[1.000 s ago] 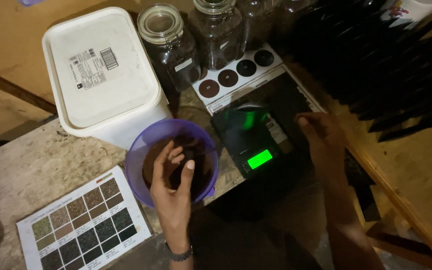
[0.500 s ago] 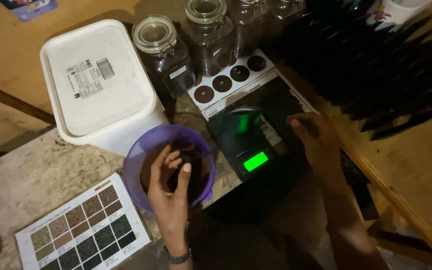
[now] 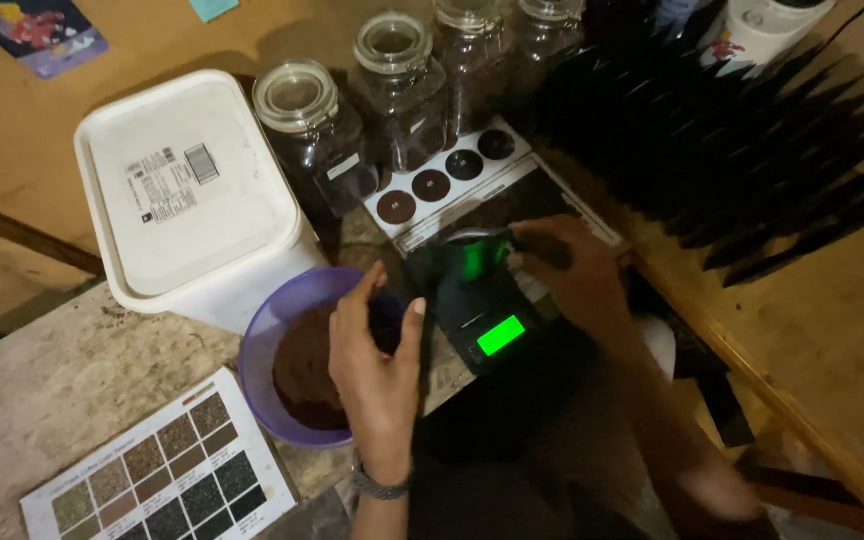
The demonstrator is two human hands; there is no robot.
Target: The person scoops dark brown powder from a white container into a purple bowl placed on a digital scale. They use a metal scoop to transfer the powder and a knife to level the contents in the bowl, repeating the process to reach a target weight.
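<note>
Over the purple bowl [image 3: 297, 365], your left hand [image 3: 377, 370] has lifted, cupped open; your right hand [image 3: 567, 275] now grips the scale's dark bag [image 3: 467, 262].

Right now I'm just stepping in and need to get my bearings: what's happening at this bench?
A person works at a stone-topped bench. Their left hand reaches into a purple bowl of dark brown grounds, fingers bent over the heap. Their right hand rests on the far end of a small black scale whose display glows green. Behind stand a white lidded tub and glass jars of dark contents; a colour sample card lies near the bowl.
</note>
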